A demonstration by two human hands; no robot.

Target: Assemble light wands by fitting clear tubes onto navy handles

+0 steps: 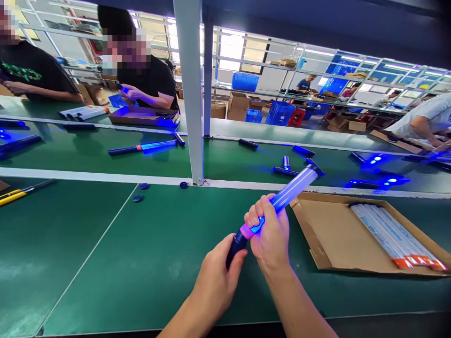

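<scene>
A light baton (pixel 296 188) with a clear tube glowing blue, an orange-red ring and a black handle slants up to the right in front of me. Around its black handle, my left hand (pixel 220 267) is closed. My right hand (pixel 271 230) wraps the lower part of the clear tube, just above the ring, hiding part of it. The baton's dark far end reaches over the white rail. To the right lies an open cardboard box (pixel 324 234) holding several clear tubes (pixel 391 230) with orange-red ends.
Small dark caps (pixel 137 198) sit near the rail (pixel 88 177). A yellow-handled knife (pixel 14 196) lies at left. Lit and unlit black handles and a glowing baton (pixel 141 148) are on the green belt (pixel 218 162). A white post (pixel 190 94) stands ahead; co-workers (pixel 151 80) sit across.
</scene>
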